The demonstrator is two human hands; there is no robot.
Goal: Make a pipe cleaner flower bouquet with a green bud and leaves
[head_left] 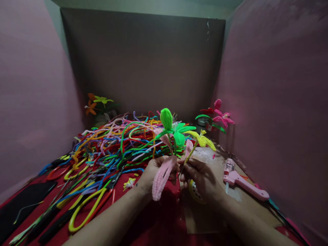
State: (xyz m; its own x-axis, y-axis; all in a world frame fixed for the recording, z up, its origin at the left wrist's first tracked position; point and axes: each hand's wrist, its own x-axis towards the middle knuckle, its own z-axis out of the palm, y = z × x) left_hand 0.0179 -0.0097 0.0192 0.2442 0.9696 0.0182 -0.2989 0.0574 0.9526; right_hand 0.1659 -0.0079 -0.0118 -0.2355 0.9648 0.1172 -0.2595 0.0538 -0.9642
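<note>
My left hand is closed around the stem of a green pipe-cleaner flower and a pale pink pipe-cleaner loop that hangs down over my wrist. My right hand pinches the stem of a yellow pipe-cleaner flower right beside the green one. The two hands touch at the fingertips above the red cloth. A small pink petal stands between the two flowers.
A big heap of coloured pipe cleaners covers the left half of the table. A pink glue gun lies at the right on a board. Finished flowers stand at the back left and back right. Pink walls close in both sides.
</note>
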